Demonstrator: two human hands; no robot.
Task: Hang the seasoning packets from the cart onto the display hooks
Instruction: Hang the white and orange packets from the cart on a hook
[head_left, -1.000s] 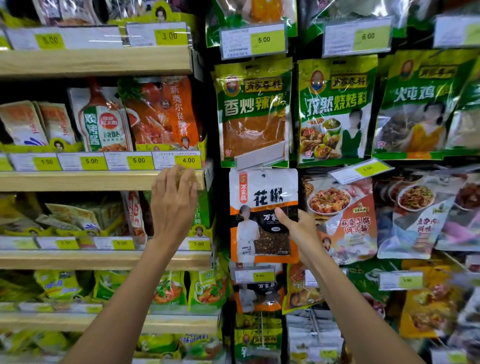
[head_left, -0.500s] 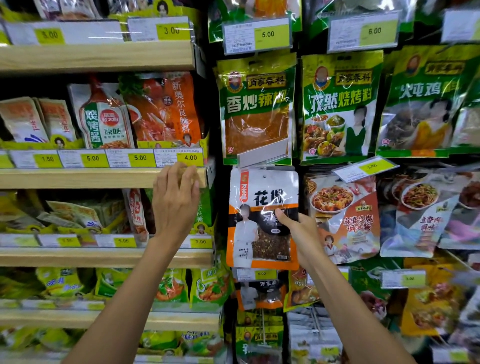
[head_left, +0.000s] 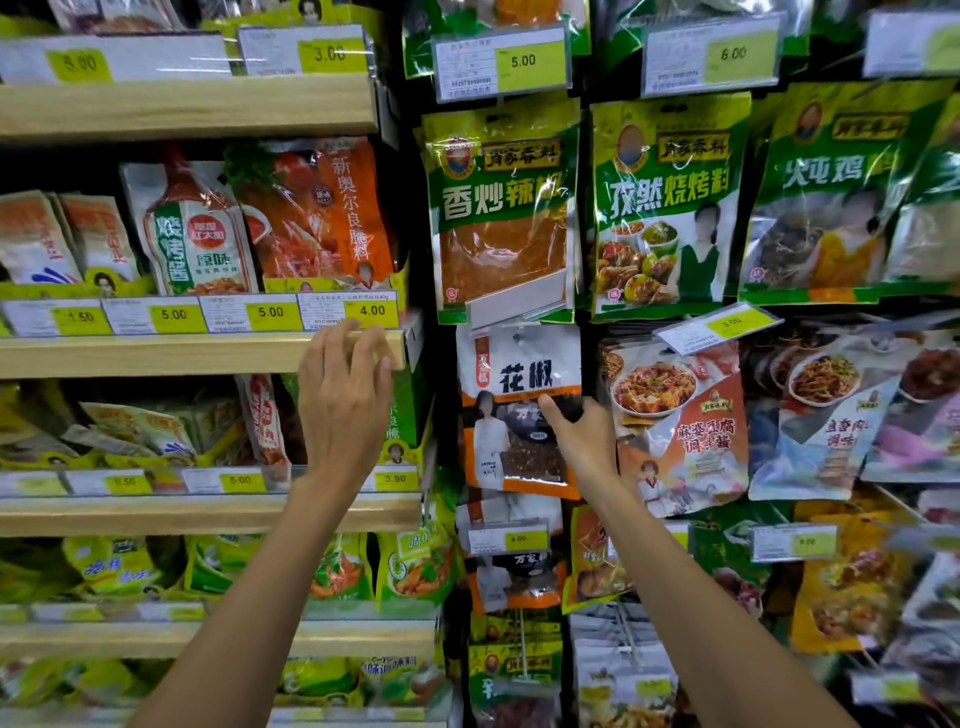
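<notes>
The right hand (head_left: 587, 447) pinches the packet (head_left: 511, 405) at its right edge, thumb pressed on the front and the other fingers hidden behind it. The packet hangs upright just below a green packet (head_left: 501, 208); I cannot tell whether its top hole sits on a hook. The left hand (head_left: 345, 410) is loosely spread, with its fingertips touching the shelf (head_left: 156, 356) edge.

Seasoning packet (head_left: 511, 374): a flat pouch with a white top bearing black characters, an orange band and a clear window showing dark peppercorns, is hanging upright and facing outward. The right hand (head_left: 587, 441) is pinching its right edge, thumb lying across the front. Its hook is staying hidden.
</notes>
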